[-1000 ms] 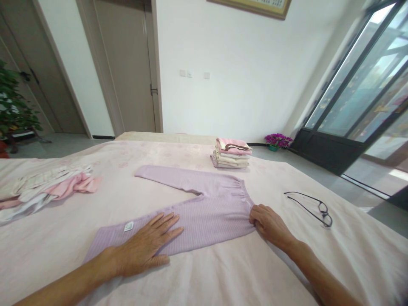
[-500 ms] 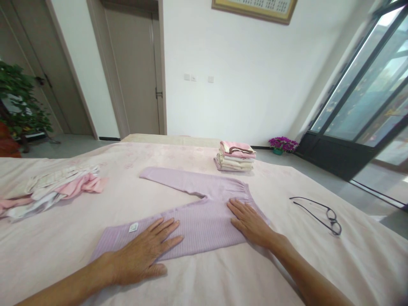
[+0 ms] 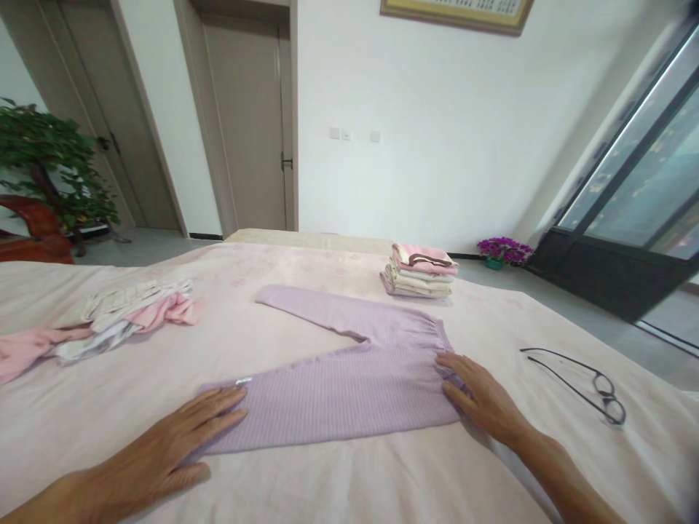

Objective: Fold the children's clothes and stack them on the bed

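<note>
A pair of lilac striped trousers lies spread on a pale pink bedsheet, legs toward the left and gathered waistband toward the right. My left hand rests on the end of the nearer leg, its fingers stretched out and partly covering a small white label. At the waistband, my right hand touches the cloth with fingers extended and thumb apart. Neither hand grips the fabric visibly.
Behind the trousers stands a stack of folded clothes. Crumpled pink and white clothes lie at the left. Black-framed glasses sit on the sheet at the right. Past the bed are a potted purple plant and a door.
My left hand has slid left along the nearer leg to its end, over the label. My right hand has shifted to the waistband edge. The view has turned slightly left.
</note>
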A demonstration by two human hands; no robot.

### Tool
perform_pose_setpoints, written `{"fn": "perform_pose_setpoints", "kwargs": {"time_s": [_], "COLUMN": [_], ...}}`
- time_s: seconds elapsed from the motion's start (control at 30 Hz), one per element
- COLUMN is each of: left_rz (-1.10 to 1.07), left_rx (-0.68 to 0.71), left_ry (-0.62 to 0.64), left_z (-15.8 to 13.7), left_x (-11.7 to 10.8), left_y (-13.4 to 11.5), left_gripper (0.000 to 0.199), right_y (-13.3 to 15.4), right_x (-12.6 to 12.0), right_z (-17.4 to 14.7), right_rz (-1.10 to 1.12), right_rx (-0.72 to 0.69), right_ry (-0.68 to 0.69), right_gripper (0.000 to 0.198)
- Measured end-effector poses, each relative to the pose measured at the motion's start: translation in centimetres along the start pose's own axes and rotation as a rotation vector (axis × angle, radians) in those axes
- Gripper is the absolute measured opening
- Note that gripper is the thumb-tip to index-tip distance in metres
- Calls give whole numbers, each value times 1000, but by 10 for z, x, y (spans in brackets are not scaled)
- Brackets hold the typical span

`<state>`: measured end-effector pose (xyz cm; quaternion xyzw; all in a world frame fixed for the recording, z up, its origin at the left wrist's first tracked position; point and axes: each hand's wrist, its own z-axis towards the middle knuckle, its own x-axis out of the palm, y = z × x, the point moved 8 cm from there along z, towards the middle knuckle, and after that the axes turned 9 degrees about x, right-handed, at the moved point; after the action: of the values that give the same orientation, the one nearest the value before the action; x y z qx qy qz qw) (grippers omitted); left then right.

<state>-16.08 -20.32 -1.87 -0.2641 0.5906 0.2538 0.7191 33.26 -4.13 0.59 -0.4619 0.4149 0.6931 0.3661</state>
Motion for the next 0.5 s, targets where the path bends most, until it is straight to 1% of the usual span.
{"fn": "perform_pose_setpoints", "kwargs": {"time_s": [0.03, 0.1, 0.2, 0.27, 0.33, 0.4, 0.47, 0.5], "left_rz": [-1, -10, -51, -93, -133, -163, -204, -234], "left_rx": [-15, -27, 8, 36, 43, 18, -49, -109], "left_ry": [-26, -69, -115, -118, -122, -146, -187, -218], "left_z": [-9, -22, -28, -25, -20, -16, -13, -12], "left_x": [-2, -7, -16, -21, -23, -24, -23, -24], "left_y": [7, 17, 26, 29, 32, 36, 41, 45], "left_gripper": [69, 62, 54, 51, 45, 38, 28, 24], "right_y": [-6, -17, -24, -26, -29, -34, -41, -45], "right_x": [-9, -20, -21, -18, -15, -10, -7, -7], "right_z": [-3, -9, -19, -23, -24, -23, -21, -20], "right_rz": [42, 111, 118, 80, 50, 49, 91, 128], "right_rx": [14, 23, -5, -31, -43, -49, -46, -37], "right_ry": [-17, 12, 127, 155, 123, 65, 4, -22], "right_gripper": [40, 40, 53, 56, 48, 34, 23, 20]}}
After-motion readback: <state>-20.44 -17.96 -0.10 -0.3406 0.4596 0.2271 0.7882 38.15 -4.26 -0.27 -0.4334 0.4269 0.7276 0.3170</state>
